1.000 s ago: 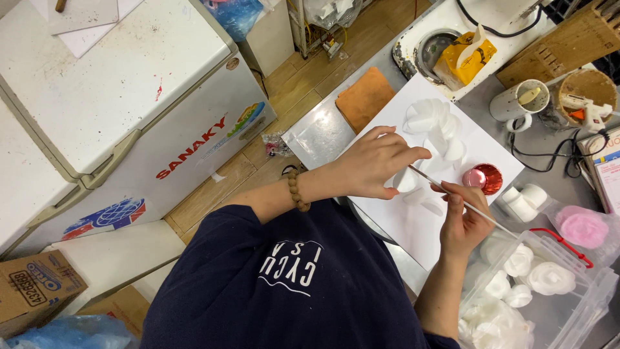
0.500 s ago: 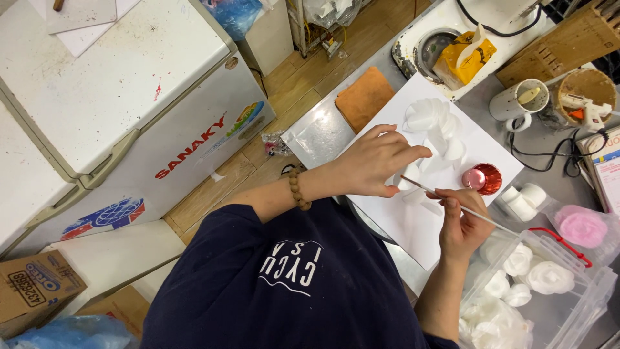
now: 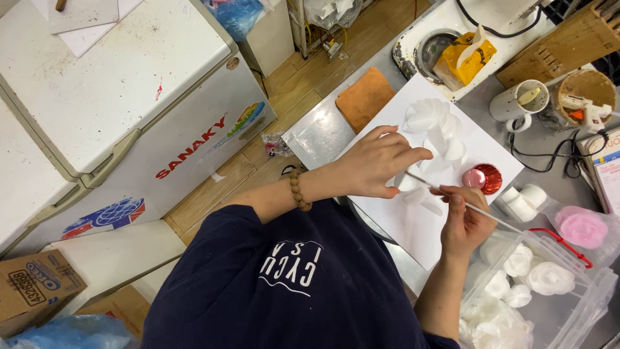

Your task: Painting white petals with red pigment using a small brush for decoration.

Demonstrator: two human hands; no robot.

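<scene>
While left hand (image 3: 378, 161) pinches white petal (image 3: 405, 183), right hand (image 3: 466, 220) grips thin stick (image 3: 481, 211)

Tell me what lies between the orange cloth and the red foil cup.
In the head view, between the orange cloth and the red foil cup lies a cluster of white petals on the white sheet.

I see bare white sheet (image 3: 413, 226) below my left hand (image 3: 374, 161) and left of my right hand (image 3: 465, 223): passable. Ahead, a cluster of white petals (image 3: 433, 119) blocks the sheet. A red foil cup (image 3: 484, 178) sits just right. A clear plastic tub (image 3: 581, 304) of white pieces blocks the near right.
</scene>
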